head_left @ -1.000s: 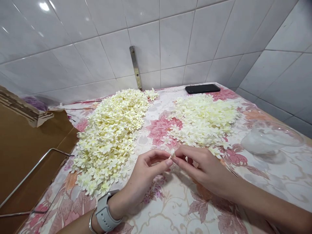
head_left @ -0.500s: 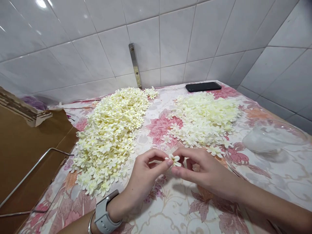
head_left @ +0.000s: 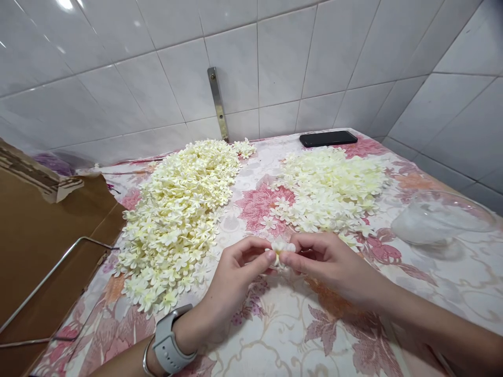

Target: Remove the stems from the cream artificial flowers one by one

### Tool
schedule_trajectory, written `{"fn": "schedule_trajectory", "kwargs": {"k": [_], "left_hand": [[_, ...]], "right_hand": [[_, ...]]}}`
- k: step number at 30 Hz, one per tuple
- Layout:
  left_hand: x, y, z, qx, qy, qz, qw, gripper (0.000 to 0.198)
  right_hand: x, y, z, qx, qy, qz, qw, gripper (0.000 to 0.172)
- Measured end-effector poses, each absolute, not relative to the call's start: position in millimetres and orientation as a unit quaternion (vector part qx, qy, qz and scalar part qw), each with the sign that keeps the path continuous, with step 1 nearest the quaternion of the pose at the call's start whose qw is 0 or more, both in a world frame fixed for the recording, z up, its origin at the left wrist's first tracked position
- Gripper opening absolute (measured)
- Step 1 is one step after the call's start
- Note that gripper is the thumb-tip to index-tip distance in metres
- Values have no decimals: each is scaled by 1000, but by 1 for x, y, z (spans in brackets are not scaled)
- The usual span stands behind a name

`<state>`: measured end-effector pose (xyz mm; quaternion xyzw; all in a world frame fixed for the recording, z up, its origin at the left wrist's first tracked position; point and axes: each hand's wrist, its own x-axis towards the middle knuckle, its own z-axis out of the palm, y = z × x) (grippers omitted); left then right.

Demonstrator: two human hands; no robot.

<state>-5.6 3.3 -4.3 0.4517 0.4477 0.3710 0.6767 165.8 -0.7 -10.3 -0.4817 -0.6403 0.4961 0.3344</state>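
My left hand [head_left: 231, 285] and my right hand [head_left: 334, 267] meet fingertip to fingertip over the flowered tablecloth [head_left: 283, 335]. Both pinch one small cream fabric flower [head_left: 282, 249] between thumbs and forefingers. A grey watch sits on my left wrist. A long heap of the same cream flowers [head_left: 178, 214] lies to the left of my hands. A second, paler heap [head_left: 328, 188] lies behind my right hand.
A clear glass bowl [head_left: 442, 220] stands at the right. A black phone [head_left: 328, 138] lies by the tiled wall at the back. A brown cardboard box [head_left: 43, 235] with a metal wire handle borders the table's left edge.
The flower between my fingers has been turned and drawn in closer, so less of it shows now. Both hands have shifted slightly away from me.
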Motion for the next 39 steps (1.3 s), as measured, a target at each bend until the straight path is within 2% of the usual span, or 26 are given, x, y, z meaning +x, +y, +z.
{"fn": "schedule_trajectory", "kwargs": {"k": [3,5,7,9,10,11,14,16,19,24,29,32,35,37,39], "left_hand": [[-6,6,-6,442,454,393,666,10],[-6,8,-6,425,468,409,657,10],[-6,8,-7,409,481,420,652,11],[-6,8,-7,406,483,419,653,11],[-6,7,-6,411,481,413,655,11],[-6,7,-6,418,477,406,658,10],[-5,6,-6,434,462,388,669,8],[-5,6,-7,434,462,385,671,8],[-6,5,-6,435,467,383,667,10],[-5,4,-6,431,463,388,670,11],[-5,6,-5,425,468,397,665,10],[-5,8,-5,410,481,413,655,11],[-5,8,-4,398,487,424,651,11],[-5,7,-4,402,487,416,654,11],[-5,6,-4,412,483,404,659,11]], "right_hand": [[166,2,-10,-483,-618,515,347,42],[169,6,-8,-510,-618,481,356,38],[174,10,-7,-573,-632,346,390,28],[178,13,-5,-610,-647,185,418,38],[179,13,-4,-606,-663,155,412,44],[178,12,-3,-588,-688,170,390,43],[173,6,-1,-500,-756,314,282,23],[168,2,-1,-475,-774,330,257,27],[166,2,-2,-476,-773,322,269,32],[167,4,-4,-478,-734,381,297,28],[169,3,-4,-498,-686,421,323,33],[178,9,-1,-544,-668,362,357,37],[185,16,0,-603,-656,128,436,33],[185,16,0,-590,-673,22,445,43],[180,11,-1,-558,-724,107,391,43]]}}
